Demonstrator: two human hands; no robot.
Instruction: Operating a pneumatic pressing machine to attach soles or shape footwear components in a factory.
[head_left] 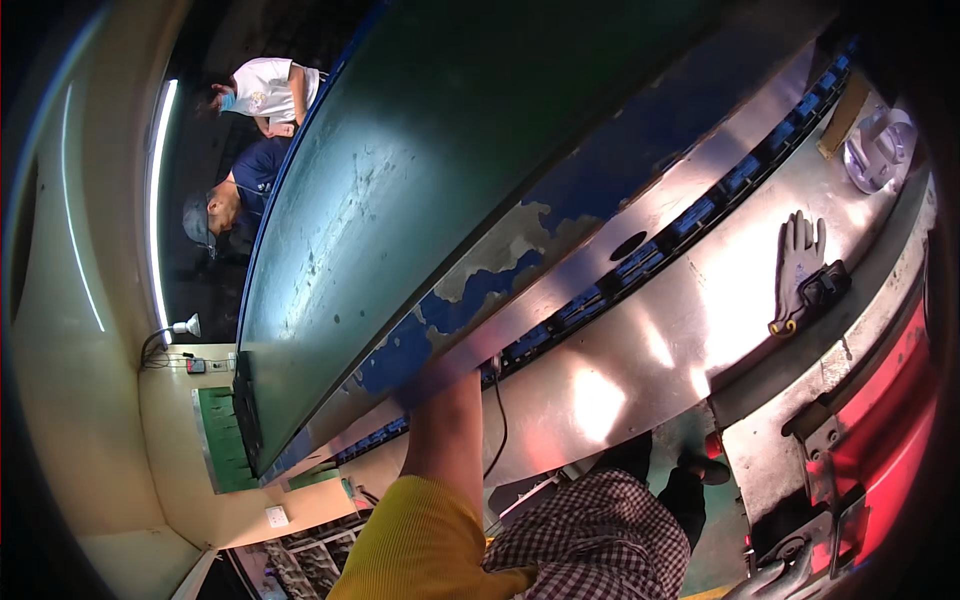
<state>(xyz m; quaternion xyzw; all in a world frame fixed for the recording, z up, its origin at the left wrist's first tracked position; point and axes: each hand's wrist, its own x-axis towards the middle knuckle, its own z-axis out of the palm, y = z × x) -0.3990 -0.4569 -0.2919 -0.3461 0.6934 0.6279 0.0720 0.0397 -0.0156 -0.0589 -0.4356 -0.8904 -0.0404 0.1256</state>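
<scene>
A bare forearm (445, 430) in a yellow sleeve (415, 530), most likely my left, reaches up beneath a large dark green panel (390, 190). The panel's edge hides the hand, so neither its fingers nor anything in them shows. Blue paint flakes off the panel's side band (490, 270), baring grey metal. Close beside the wrist runs a black cable (503, 420). Beyond it stretches a long black strip with blue segments (620, 275), along a shiny metal surface (600, 380). I cannot make out my right hand.
A grey glove (800, 262) lies on the metal by a small black object (826, 285). Farther off sits a pale purple plastic thing (882, 150). Red machinery with metal brackets (890, 400) stands at right. Two people (240, 190) are at the far left, past the panel.
</scene>
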